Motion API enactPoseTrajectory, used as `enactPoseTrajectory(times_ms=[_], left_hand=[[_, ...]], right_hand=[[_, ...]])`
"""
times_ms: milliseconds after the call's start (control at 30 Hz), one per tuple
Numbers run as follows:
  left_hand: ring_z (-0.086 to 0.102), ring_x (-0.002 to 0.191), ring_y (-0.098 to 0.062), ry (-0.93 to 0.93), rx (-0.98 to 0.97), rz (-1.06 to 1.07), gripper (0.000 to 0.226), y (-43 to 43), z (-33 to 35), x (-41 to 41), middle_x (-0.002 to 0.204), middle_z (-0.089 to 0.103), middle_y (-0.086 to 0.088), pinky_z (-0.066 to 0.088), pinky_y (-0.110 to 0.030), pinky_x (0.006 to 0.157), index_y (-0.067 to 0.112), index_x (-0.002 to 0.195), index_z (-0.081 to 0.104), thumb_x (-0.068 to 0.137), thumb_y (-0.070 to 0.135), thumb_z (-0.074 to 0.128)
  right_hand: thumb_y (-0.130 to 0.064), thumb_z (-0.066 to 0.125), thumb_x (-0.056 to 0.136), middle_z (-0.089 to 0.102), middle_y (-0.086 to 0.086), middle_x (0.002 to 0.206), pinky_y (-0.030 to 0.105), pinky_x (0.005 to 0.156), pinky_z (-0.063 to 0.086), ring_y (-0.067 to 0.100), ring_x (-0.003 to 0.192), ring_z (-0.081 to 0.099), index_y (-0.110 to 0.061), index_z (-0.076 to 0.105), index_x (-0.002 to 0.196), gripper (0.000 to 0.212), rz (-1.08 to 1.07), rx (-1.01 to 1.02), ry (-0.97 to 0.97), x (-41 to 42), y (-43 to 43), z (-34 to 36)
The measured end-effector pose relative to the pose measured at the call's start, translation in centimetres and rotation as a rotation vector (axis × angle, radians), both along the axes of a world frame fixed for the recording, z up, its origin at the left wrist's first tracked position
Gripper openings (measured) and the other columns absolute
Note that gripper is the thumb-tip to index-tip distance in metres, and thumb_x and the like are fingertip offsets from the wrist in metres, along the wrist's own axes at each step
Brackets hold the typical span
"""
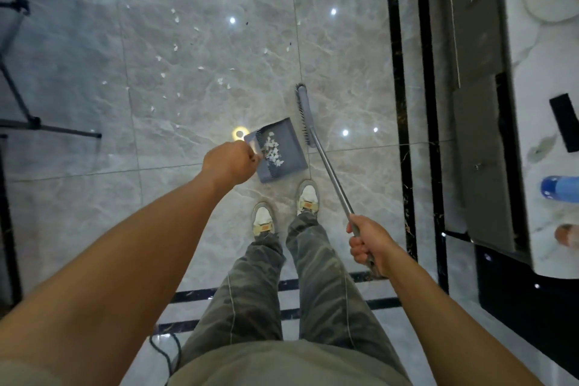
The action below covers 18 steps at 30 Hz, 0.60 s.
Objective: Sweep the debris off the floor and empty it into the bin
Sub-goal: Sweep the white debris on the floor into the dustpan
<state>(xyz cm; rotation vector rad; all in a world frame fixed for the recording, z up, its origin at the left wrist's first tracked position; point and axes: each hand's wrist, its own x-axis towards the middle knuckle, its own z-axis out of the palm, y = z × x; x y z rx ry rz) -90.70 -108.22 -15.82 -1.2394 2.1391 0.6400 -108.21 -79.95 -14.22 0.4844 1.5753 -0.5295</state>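
**Some scraps in the pan, plenty left on the tiles**

Olive shirt (pixel 282 363) and camo trousers (pixel 326 285) fill the bottom edge, and both forearms reach out over them. L hand (pixel 232 163) is curled tight at the near-left corner of the grey dustpan (pixel 288 141), gripping a handle the fist hides. Pan sits low, just ahead of the shoes (pixel 308 194), w/ a small heap of white scraps (pixel 272 150) inside. Can't tell if its lip touches the floor (pixel 344 72). R hand (pixel 366 241) is wrapped round the top of the broom (pixel 332 175) shaft. The bristle head stands just beside the pan's right edge, where the open side seems to be.

Approx a third done, at a guess: white debris (pixel 175 47) lies scattered farther out, mostly ahead and to the left. No bin in view.

To do this step well, imo:
- Turn the pan mouth toward the mess and press the lip flat so bits don't slip under.
- Keep it tilted back enough that the heap stays put.
- Reach the broom past the far scraps and pull in short, light strokes, since paper flicks away if hit hard.
- Make one pile first, then push it in.
- Mind the tripod legs (pixel 18 72) on the left.
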Motion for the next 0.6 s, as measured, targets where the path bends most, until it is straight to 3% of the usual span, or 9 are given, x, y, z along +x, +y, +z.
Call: enactPoseTrajectory(times_ms=[67, 233, 500, 600], left_hand=[[0.059, 0.064, -0.026, 0.014, 0.023, 0.09, 0.048, 0.8, 0.7, 1.4, 0.069, 0.065, -0.005, 0.038, -0.03, 0.056, 0.019, 0.068, 0.061, 0.102, 0.051, 0.05], [0.059, 0.06, -0.02, 0.047, 0.004, 0.319, 0.052, 2.4, 3.2, 4.8, 0.063, 0.062, -0.002, 0.04, -0.03, 0.054, 0.013, 0.074, 0.069, 0.1, 0.055, 0.054], [0.056, 0.056, -0.021, 0.128, -0.037, 0.696, 0.055, 4.6, 6.4, 11.7, 0.062, 0.062, -0.008, 0.037, -0.031, 0.051, 0.004, 0.074, 0.068, 0.103, 0.049, 0.054], [0.056, 0.055, -0.017, 0.117, -0.045, 0.768, 0.047, 5.5, 6.6, 14.9, 0.062, 0.062, -0.005, 0.037, -0.029, 0.048, 0.01, 0.075, 0.069, 0.105, 0.043, 0.053]], right_hand=[[-0.036, 0.044, 0.106, 0.033, -0.002, 0.049, 0.02, 0.036, 0.025, 0.011, 0.038, 0.027, -0.012, 0.046, 0.093, 0.027, 0.083, -0.024, 0.031, -1.3, -0.8, 0.5], [-0.029, 0.043, 0.105, 0.04, 0.005, 0.056, 0.024, 0.042, 0.031, 0.014, 0.042, 0.035, -0.01, 0.053, 0.097, 0.024, 0.385, -0.085, 0.173, -3.4, -2.9, 1.6], [-0.033, 0.044, 0.105, 0.04, 0.006, 0.056, 0.024, 0.043, 0.028, 0.015, 0.043, 0.033, -0.01, 0.054, 0.093, 0.027, 0.639, -0.166, 0.225, -2.8, -7.9, 2.7], [-0.033, 0.045, 0.105, 0.04, 0.005, 0.054, 0.023, 0.043, 0.027, 0.015, 0.042, 0.032, -0.011, 0.053, 0.092, 0.027, 0.714, -0.174, 0.238, -1.2, -10.3, 3.0]])
